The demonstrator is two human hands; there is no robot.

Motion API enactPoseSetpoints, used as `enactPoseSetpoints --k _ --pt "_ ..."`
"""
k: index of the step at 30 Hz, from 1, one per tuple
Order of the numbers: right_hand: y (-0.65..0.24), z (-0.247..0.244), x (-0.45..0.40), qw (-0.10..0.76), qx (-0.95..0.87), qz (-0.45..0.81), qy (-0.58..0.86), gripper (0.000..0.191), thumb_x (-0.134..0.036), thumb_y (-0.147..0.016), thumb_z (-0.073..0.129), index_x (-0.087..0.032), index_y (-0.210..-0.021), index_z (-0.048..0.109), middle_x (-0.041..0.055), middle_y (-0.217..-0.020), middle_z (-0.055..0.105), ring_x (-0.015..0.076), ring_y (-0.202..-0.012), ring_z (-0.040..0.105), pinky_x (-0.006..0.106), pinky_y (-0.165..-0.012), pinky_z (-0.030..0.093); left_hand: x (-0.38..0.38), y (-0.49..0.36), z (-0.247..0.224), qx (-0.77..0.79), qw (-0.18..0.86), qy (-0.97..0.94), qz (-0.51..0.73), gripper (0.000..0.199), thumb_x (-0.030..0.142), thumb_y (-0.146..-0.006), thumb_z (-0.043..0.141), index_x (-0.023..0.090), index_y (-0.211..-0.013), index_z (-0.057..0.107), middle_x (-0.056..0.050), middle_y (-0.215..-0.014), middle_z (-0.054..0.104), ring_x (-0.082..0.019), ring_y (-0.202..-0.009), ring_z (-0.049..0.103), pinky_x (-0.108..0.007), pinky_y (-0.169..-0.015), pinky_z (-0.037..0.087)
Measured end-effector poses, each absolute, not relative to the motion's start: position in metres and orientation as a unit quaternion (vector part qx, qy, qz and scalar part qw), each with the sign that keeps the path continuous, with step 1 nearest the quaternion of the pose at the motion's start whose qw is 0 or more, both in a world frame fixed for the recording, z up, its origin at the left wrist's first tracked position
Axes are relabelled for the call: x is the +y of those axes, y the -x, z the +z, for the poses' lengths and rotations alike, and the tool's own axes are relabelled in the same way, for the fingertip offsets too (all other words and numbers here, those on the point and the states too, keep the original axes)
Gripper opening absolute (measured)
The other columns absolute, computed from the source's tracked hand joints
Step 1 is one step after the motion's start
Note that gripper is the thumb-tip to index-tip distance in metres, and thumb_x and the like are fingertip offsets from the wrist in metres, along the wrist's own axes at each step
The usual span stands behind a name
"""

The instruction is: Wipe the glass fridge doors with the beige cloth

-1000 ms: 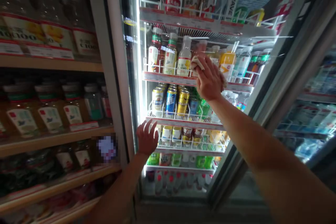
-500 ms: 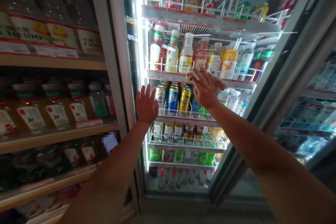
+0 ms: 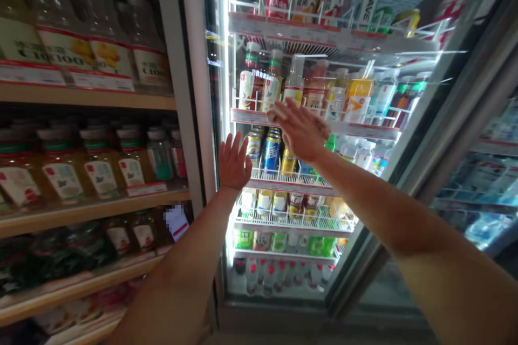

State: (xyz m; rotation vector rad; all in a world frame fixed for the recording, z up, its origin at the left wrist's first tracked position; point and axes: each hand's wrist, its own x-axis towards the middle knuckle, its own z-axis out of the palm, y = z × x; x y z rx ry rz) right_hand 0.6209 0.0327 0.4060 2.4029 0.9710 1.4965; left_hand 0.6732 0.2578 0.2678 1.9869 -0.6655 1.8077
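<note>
And there they go, both arms stretched right out! The left arm (image 3: 178,275) rises to the left hand (image 3: 233,163), palm forward and spread wide. The right arm (image 3: 388,215) reaches higher, its right hand (image 3: 301,130) flat, open, angled leftward, wrist bent!

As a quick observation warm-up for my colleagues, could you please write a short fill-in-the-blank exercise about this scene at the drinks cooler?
1. The right hand is raised ____ than the left hand.
2. The fingers of both hands are ____ apart.
3. Inside the glass-door drinks cooler, the blue can stands on a white ____ rack.
4. Left of the cooler, the large jars stand on a ____ shelf.

Missing words: higher; spread; wire; wooden.
</note>
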Motion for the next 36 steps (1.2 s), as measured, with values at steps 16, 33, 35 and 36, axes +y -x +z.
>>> enactPoseSetpoints --k 16,33,35,36 --pt "-0.624 0.423 0.071 0.115 0.368 0.482 -0.787 0.052 -0.011 -0.095 0.042 -0.022 -0.144 0.053 0.0006 -0.163 0.040 0.0245 -0.156 0.026 0.055 -0.129 0.023 0.259 -0.673 0.267 -0.245 0.181 -0.690 0.656 0.051 0.026 -0.103 0.042 0.017 -0.152 0.047 -0.011 -0.160 0.041 -0.024 -0.156 0.020 -0.047 -0.128 0.020" --pt "-0.625 0.437 0.082 0.122 0.394 0.439 -0.798 0.052 -0.013 -0.096 0.044 -0.026 -0.145 0.053 -0.0010 -0.164 0.038 0.0234 -0.157 0.022 0.057 -0.131 0.015 0.257 -0.671 0.266 -0.242 0.191 -0.699 0.645 0.051 0.028 -0.104 0.039 0.016 -0.152 0.047 -0.012 -0.160 0.042 -0.024 -0.157 0.019 -0.047 -0.128 0.018" --pt "-0.624 0.439 0.074 0.063 0.346 0.489 -0.798 0.053 -0.014 -0.097 0.042 -0.026 -0.147 0.051 -0.0008 -0.165 0.035 0.0272 -0.158 0.017 0.062 -0.130 0.013 0.257 -0.670 0.267 -0.233 0.179 -0.703 0.648 0.051 0.028 -0.103 0.038 0.015 -0.151 0.047 -0.013 -0.159 0.042 -0.023 -0.157 0.018 -0.046 -0.128 0.019" --pt "-0.623 0.437 0.070 0.036 0.327 0.506 -0.797 0.054 -0.014 -0.097 0.041 -0.026 -0.149 0.050 -0.0007 -0.166 0.034 0.0286 -0.158 0.015 0.063 -0.129 0.012 0.257 -0.670 0.267 -0.229 0.172 -0.703 0.650 0.051 0.027 -0.103 0.038 0.014 -0.151 0.047 -0.013 -0.159 0.042 -0.023 -0.157 0.018 -0.046 -0.128 0.019"
